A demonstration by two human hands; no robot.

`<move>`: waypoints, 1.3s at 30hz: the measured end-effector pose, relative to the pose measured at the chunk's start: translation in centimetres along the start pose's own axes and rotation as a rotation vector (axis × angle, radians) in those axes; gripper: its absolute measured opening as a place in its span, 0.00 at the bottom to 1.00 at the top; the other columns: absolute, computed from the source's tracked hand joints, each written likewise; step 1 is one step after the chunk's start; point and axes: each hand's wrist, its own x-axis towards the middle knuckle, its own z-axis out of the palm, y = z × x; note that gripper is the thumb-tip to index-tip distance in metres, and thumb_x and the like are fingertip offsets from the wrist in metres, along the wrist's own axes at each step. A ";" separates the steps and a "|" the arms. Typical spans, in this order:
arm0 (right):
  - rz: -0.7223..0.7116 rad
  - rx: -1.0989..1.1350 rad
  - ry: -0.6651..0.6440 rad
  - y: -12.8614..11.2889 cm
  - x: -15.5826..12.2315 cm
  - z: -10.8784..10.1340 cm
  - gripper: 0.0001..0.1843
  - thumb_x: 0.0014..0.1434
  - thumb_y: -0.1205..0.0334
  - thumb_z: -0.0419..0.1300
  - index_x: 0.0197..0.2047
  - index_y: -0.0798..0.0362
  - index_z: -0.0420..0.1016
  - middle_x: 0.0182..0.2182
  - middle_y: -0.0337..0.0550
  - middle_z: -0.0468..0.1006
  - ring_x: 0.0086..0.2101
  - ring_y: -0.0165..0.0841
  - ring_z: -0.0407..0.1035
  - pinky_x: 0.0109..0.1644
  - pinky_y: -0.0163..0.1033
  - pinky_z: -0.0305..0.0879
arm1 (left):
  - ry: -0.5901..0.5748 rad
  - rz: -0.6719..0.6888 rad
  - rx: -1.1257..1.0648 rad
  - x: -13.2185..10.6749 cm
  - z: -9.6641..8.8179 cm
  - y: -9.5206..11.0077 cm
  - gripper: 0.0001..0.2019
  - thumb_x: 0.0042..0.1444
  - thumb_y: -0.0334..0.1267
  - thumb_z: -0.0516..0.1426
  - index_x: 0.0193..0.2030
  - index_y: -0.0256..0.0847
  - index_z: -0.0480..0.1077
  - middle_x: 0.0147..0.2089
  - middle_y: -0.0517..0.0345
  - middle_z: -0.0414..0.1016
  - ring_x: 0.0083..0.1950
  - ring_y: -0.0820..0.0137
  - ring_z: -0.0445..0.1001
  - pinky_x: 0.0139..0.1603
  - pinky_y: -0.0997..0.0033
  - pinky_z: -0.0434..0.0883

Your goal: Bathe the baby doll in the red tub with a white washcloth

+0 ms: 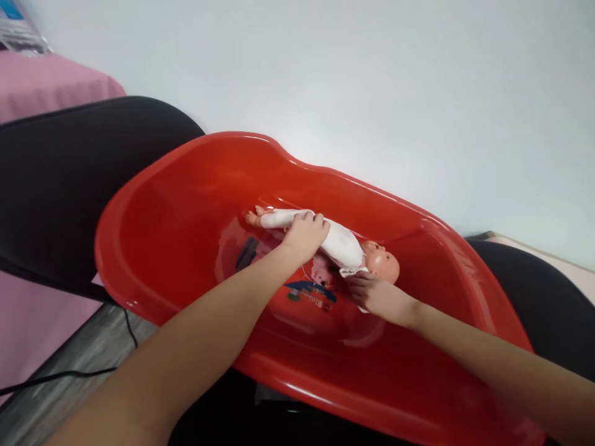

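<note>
A baby doll (343, 243) in white clothing lies on its side inside a red baby bathtub (153, 248). Its bare head points right and its bare feet point left. My left hand (307, 236) is closed over the doll's hip, fingers curled across the clothing. Below the doll's neck, my right hand (377, 298) has its fingers curled on white cloth (352, 271), which shows above and below the fingers. Whether this cloth is the doll's sleeve or a separate piece, I cannot tell. The doll's near arm is hidden.
Black chairs (83, 186) stand on both sides of the tub. A pink-covered table (56, 83) at the upper left bears a clear plastic bottle (21, 31). A pale wall (348, 80) rises behind the tub. A black cable (69, 375) runs across the grey floor.
</note>
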 end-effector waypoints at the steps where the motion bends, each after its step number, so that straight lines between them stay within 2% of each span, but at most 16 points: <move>1: -0.035 -0.003 -0.015 0.3 0.0 -0.6 0.15 0.67 0.73 0.58 0.31 0.52 0.80 0.37 0.45 0.82 0.44 0.36 0.76 0.61 0.44 0.71 | 0.005 -0.003 0.003 0.0 0.1 0.0 0.15 0.66 0.26 0.50 0.55 0.34 0.72 0.54 0.42 0.74 0.53 0.52 0.73 0.48 0.54 0.70; 3: -0.090 -0.015 -0.045 0.9 0.1 -2.1 0.15 0.68 0.71 0.58 0.30 0.54 0.79 0.37 0.46 0.82 0.43 0.36 0.76 0.60 0.46 0.72 | 0.010 -0.007 0.005 0.0 0.2 0.1 0.15 0.66 0.27 0.50 0.55 0.35 0.72 0.53 0.43 0.74 0.53 0.53 0.72 0.48 0.54 0.69; 8: -0.015 -0.064 0.030 2.0 -0.6 -5.2 0.16 0.71 0.70 0.54 0.34 0.53 0.81 0.35 0.45 0.83 0.42 0.35 0.76 0.58 0.46 0.70 | 0.006 0.005 -0.010 0.0 0.2 0.4 0.14 0.67 0.28 0.50 0.53 0.36 0.72 0.52 0.44 0.73 0.53 0.54 0.71 0.49 0.55 0.68; 11: 0.059 -0.152 0.177 2.6 -1.1 -6.2 0.15 0.70 0.70 0.54 0.37 0.53 0.81 0.37 0.45 0.84 0.42 0.35 0.76 0.55 0.44 0.69 | -0.017 0.025 -0.008 -0.2 0.1 0.5 0.13 0.67 0.27 0.49 0.52 0.35 0.72 0.52 0.43 0.73 0.54 0.53 0.71 0.49 0.55 0.68; 14: 0.201 -0.184 0.337 3.1 -1.3 -6.6 0.14 0.70 0.70 0.54 0.38 0.52 0.82 0.41 0.46 0.85 0.43 0.36 0.77 0.53 0.44 0.68 | -0.049 0.035 -0.002 -0.4 0.1 0.5 0.13 0.67 0.27 0.48 0.51 0.34 0.71 0.54 0.42 0.73 0.55 0.53 0.71 0.49 0.54 0.69; 18: 0.333 -0.146 0.408 3.3 -1.2 -6.8 0.16 0.69 0.71 0.52 0.42 0.53 0.82 0.43 0.47 0.85 0.47 0.37 0.77 0.52 0.44 0.68 | -0.124 0.031 0.008 -0.6 -0.2 0.4 0.12 0.67 0.28 0.50 0.52 0.35 0.70 0.53 0.41 0.73 0.55 0.54 0.71 0.50 0.55 0.68; 24: 0.307 -0.156 0.404 2.9 -0.7 -6.5 0.17 0.69 0.72 0.51 0.36 0.52 0.81 0.41 0.45 0.85 0.42 0.34 0.75 0.50 0.42 0.65 | -0.231 0.034 0.011 -1.2 -0.7 0.7 0.10 0.64 0.31 0.56 0.52 0.34 0.70 0.53 0.40 0.74 0.56 0.53 0.72 0.52 0.56 0.69; 30: 0.310 -0.088 0.395 2.4 -0.2 -6.1 0.18 0.69 0.68 0.52 0.28 0.54 0.76 0.31 0.45 0.80 0.36 0.34 0.69 0.46 0.41 0.60 | -0.340 0.065 0.023 -2.1 0.2 1.4 0.13 0.65 0.25 0.50 0.53 0.34 0.71 0.54 0.39 0.74 0.55 0.54 0.75 0.50 0.56 0.72; 39: 0.369 0.005 0.369 2.1 -0.1 -5.2 0.13 0.64 0.67 0.55 0.29 0.53 0.75 0.30 0.45 0.77 0.34 0.35 0.65 0.46 0.41 0.56 | -0.406 0.061 0.052 -2.8 0.5 1.5 0.19 0.61 0.23 0.48 0.54 0.35 0.73 0.54 0.43 0.77 0.48 0.55 0.78 0.47 0.59 0.72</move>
